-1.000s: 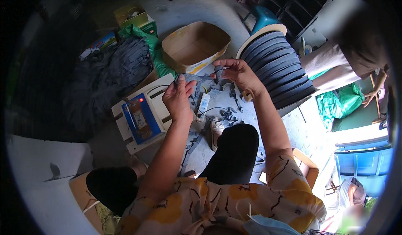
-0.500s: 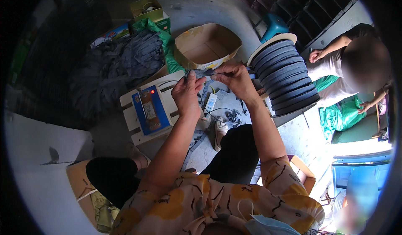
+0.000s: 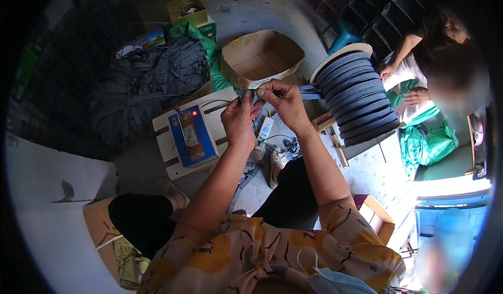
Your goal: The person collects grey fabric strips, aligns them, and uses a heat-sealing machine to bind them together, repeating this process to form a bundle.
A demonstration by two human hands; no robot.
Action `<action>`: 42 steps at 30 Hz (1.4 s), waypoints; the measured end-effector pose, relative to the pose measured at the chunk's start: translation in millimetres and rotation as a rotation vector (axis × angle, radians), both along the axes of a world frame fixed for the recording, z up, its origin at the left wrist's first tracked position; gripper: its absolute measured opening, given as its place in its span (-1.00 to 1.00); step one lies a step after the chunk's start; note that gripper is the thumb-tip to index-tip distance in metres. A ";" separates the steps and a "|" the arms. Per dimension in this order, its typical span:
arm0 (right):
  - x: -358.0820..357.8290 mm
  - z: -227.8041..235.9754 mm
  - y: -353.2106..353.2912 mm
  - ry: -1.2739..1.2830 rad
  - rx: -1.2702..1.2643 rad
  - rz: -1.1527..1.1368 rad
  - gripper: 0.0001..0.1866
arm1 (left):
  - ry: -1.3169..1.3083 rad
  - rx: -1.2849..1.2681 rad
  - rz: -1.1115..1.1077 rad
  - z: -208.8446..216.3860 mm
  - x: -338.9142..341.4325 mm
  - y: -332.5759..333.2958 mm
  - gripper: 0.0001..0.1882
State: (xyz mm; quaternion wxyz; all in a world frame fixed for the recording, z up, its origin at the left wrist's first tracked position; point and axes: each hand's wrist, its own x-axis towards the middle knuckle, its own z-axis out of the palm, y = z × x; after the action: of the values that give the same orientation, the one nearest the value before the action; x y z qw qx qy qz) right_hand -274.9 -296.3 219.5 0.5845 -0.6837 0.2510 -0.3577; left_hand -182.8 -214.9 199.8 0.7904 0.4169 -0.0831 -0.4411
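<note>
Head view: both hands pinch grey strap (image 3: 309,91) end above white stool. Left hand (image 3: 238,120) and right hand (image 3: 280,103) close together; strap runs rightward to big spool (image 3: 356,100), right hand nearer.

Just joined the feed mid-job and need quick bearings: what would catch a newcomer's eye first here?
At centre, the left hand and right hand pinch a grey strap that runs from the big spool of grey webbing at the right. Below the left hand a blue device with a red light sits on a white stool. A heap of cut grey straps lies at upper left, an open cardboard box beyond the hands.
</note>
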 end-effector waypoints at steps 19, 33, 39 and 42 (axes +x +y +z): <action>10.0 -7.9 5.9 -0.062 0.021 -0.184 -0.87 | -0.254 0.007 -0.005 -7.3 -9.1 0.9 -0.64; -160.9 23.0 -121.3 -0.106 -0.365 -1.269 -0.33 | -0.273 -0.002 0.079 14.7 -4.0 1.7 -0.64; -219.1 51.0 -176.4 -0.230 -0.024 -0.567 -0.26 | -0.227 0.042 0.073 14.2 -10.2 0.4 -0.64; -214.5 48.1 -191.2 -0.337 0.064 -0.438 -0.57 | -0.184 0.002 0.088 13.8 -4.7 2.0 -0.65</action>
State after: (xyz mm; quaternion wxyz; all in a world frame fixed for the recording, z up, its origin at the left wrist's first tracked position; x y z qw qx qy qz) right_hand -489.4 -487.5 267.5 0.5479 -0.5253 0.3032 -0.5762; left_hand -187.5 -212.9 213.6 0.7977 0.4598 -0.1364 -0.3657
